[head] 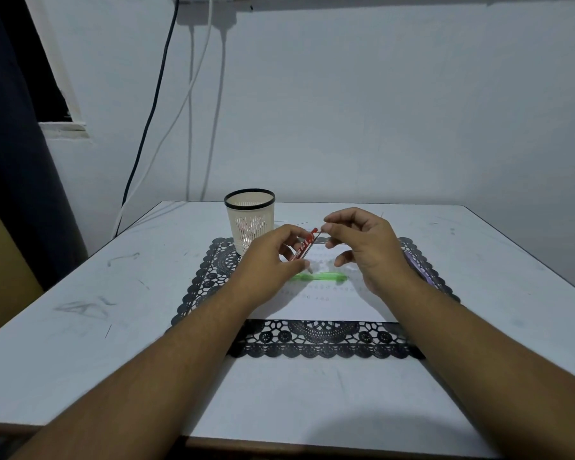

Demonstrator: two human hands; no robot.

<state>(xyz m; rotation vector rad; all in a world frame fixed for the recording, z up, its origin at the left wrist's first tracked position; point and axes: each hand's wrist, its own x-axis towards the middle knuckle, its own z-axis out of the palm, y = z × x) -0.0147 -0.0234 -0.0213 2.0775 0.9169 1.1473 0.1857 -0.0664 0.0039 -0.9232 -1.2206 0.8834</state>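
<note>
My left hand (273, 260) grips a small red case with white print (304, 248), held tilted above the table. My right hand (365, 247) pinches something thin at the case's upper end with thumb and forefinger; what it pinches is too small to make out. Below the hands a green pen (319, 277) lies crosswise on a white sheet of paper (329, 307). The sheet rests on a black lace placemat (312, 340).
A cream mesh pen holder with a black rim (249, 217) stands at the mat's far left corner. A purple object (419, 265) peeks out behind my right wrist. The white table (80, 310) ends at the wall, where cables (193, 111) hang down.
</note>
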